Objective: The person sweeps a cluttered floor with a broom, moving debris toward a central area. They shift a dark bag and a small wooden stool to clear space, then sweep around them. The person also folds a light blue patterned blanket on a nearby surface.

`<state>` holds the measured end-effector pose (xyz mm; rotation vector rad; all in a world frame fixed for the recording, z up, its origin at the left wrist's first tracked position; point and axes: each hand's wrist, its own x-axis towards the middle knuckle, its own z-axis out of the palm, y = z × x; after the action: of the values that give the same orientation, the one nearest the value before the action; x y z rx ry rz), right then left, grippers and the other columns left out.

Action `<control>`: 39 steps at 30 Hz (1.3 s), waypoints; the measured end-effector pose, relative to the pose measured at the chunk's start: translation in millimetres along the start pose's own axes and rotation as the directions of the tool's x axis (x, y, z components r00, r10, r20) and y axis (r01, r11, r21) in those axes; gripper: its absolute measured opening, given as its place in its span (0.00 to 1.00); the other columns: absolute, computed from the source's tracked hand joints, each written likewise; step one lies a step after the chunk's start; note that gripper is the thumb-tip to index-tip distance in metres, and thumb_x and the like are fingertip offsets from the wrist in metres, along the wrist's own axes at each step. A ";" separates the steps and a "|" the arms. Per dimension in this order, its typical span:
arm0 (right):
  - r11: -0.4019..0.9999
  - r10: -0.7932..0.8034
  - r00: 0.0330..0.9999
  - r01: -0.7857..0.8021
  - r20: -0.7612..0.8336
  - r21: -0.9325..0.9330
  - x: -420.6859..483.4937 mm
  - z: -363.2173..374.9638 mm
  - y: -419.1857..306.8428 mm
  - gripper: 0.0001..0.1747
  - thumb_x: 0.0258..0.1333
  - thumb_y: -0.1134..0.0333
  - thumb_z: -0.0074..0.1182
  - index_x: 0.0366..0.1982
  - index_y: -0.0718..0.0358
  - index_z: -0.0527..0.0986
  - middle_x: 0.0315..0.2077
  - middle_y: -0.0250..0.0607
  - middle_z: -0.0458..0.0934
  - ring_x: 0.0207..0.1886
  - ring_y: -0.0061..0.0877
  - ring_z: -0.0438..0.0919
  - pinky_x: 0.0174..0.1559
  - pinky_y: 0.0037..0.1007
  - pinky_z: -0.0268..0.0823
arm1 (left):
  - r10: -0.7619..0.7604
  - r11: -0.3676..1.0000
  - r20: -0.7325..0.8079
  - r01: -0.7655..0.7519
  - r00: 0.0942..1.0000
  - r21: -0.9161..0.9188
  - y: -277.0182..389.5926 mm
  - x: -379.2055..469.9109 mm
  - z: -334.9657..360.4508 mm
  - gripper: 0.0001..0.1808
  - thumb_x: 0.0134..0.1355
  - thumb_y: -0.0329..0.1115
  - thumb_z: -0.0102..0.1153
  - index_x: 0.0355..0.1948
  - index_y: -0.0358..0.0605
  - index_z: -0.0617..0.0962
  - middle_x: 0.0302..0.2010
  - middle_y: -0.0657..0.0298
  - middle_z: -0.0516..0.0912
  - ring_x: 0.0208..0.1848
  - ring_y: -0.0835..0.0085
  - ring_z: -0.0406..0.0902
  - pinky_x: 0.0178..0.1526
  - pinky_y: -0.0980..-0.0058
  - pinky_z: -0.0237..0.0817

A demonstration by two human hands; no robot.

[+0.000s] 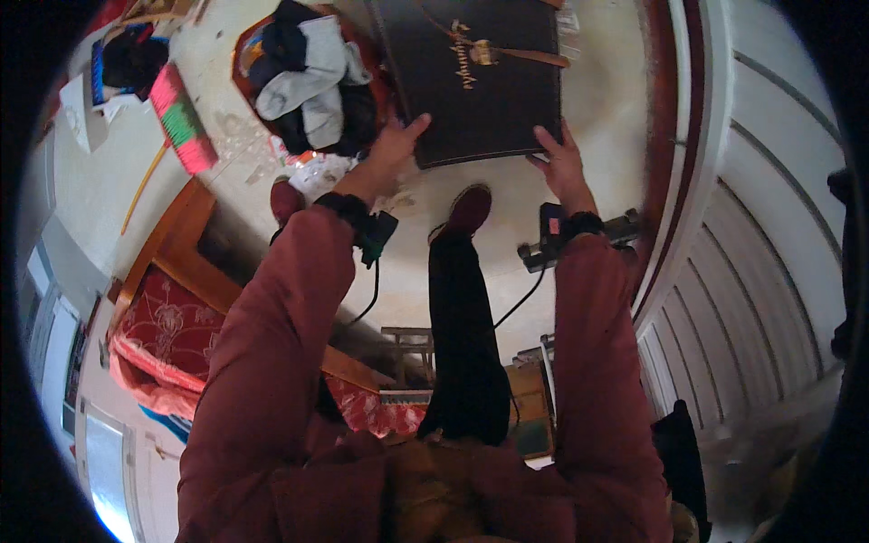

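A flat dark board or case (495,122) with gold lettering and stitched-looking edges lies in front of me, its near end between my hands. My left hand (400,139) grips its left near corner, thumb on top. At the right near corner is my right hand (560,153), thumb over the top face and fingers along the side. Across the board's far part runs a brown strap with a gold-coloured fitting (483,53). What lies beneath the board is hidden.
Grey and dark socks or cloths (319,81) fill a reddish container left of the board. Farther left lies a pink-and-green broom head (182,119). A wooden seat with red patterned upholstery (173,309) stands at lower left. A ribbed white door or panel (740,271) runs along the right.
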<state>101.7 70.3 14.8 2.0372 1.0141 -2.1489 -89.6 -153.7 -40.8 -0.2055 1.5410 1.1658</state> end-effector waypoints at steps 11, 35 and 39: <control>0.841 -0.366 0.921 0.389 0.134 -0.377 -9.1 -31.3 22.1 0.28 0.62 0.68 0.57 0.62 0.66 0.68 0.48 0.34 0.79 0.49 0.19 0.73 0.54 0.23 0.65 | 0.091 0.989 0.059 -0.097 0.994 0.108 34.1 -30.8 4.7 0.44 0.61 0.31 0.63 0.72 0.40 0.53 0.64 0.54 0.69 0.65 0.65 0.66 0.66 0.70 0.56; 0.801 -0.361 0.907 0.182 -0.217 -0.570 -60.3 -295.4 130.3 0.36 0.57 0.70 0.56 0.67 0.59 0.60 0.58 0.49 0.71 0.54 0.39 0.75 0.59 0.39 0.65 | -0.214 0.965 0.169 0.181 0.962 0.189 -24.2 -34.5 133.3 0.40 0.66 0.56 0.53 0.72 0.58 0.52 0.69 0.55 0.61 0.64 0.59 0.68 0.59 0.52 0.65; 0.962 -0.052 0.917 0.153 -0.396 0.228 -52.1 -281.0 170.5 0.36 0.64 0.51 0.52 0.68 0.52 0.55 0.60 0.38 0.70 0.54 0.35 0.76 0.56 0.49 0.67 | -0.064 0.987 0.174 0.036 0.983 0.160 29.1 16.0 143.7 0.34 0.68 0.58 0.49 0.70 0.60 0.60 0.64 0.61 0.68 0.62 0.65 0.68 0.61 0.58 0.63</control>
<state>433.0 41.2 3.1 2.6688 0.9312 -2.0619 -21.1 -24.8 -19.7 -0.0337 1.4519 0.9914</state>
